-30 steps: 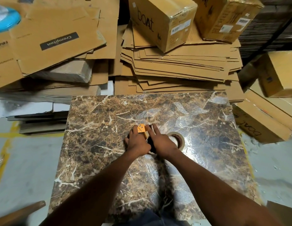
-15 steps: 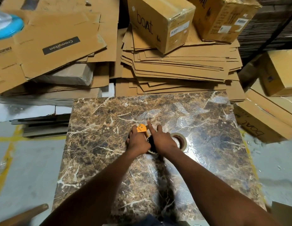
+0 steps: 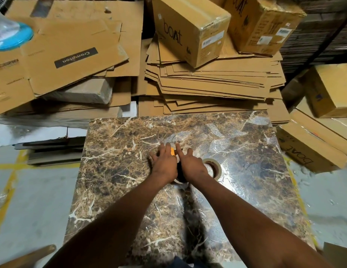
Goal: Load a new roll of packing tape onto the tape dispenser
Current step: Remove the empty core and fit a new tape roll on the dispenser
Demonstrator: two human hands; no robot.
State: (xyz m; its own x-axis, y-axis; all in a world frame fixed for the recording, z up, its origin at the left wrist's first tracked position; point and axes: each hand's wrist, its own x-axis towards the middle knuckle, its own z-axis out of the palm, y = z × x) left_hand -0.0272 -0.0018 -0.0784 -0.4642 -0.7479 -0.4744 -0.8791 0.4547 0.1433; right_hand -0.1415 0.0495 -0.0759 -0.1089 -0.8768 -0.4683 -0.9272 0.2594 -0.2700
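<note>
The tape dispenser (image 3: 172, 152) lies on the marble-patterned table (image 3: 120, 171), mostly hidden under both hands; only an orange tip and a black body between the hands show. My left hand (image 3: 164, 164) lies flat on its left side with fingers stretched forward and apart. My right hand (image 3: 191, 167) covers its right side, index finger pointing ahead and the other fingers curled down on it. A beige roll of packing tape (image 3: 217, 167) lies flat on the table, touching the right hand's outer edge. A pale curved rim (image 3: 177, 181) peeks out below the wrists.
Stacks of flattened cardboard (image 3: 207, 84) rise just beyond the table's far edge, with sealed boxes (image 3: 190, 28) on top. More boxes (image 3: 314, 147) crowd the right side. Grey floor with yellow lines (image 3: 10, 180) lies to the left. A blue-rimmed object (image 3: 12, 37) sits far left.
My left hand's fingers have straightened and spread forward over the dispenser, covering more of the orange tip. The right hand's index finger stays extended. The tape roll has not moved.
</note>
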